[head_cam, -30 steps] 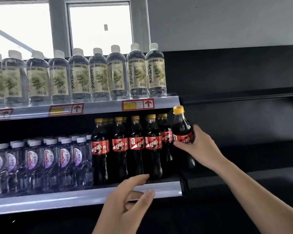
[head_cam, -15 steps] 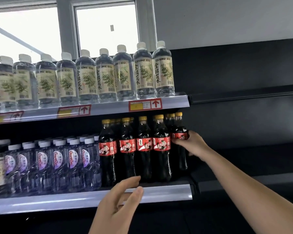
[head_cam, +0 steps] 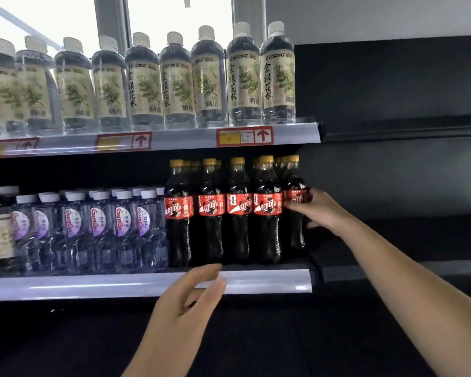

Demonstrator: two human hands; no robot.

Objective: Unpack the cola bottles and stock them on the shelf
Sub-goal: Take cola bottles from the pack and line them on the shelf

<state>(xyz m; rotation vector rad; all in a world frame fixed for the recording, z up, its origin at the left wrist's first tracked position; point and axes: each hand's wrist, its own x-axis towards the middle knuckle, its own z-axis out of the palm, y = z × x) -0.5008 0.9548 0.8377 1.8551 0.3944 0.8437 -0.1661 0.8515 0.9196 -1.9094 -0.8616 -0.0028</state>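
Several dark cola bottles (head_cam: 238, 210) with yellow caps and red labels stand in rows on the middle shelf (head_cam: 267, 281). At the right end of the rows stands one more cola bottle (head_cam: 294, 183), set back behind the front row. My right hand (head_cam: 320, 210) grips this bottle around its red label. My left hand (head_cam: 185, 303) hovers in front of the shelf's front rail with fingers relaxed and apart, holding nothing.
Small water bottles (head_cam: 98, 227) with purple labels fill the left of the middle shelf. Tall clear bottles (head_cam: 210, 77) with leaf labels line the top shelf (head_cam: 174, 140). Dark bare shelving (head_cam: 405, 126) lies to the right.
My right hand has carried the cola bottle from in front of the shelf into the right end of the rows and set it down. My left hand stayed by the front rail.
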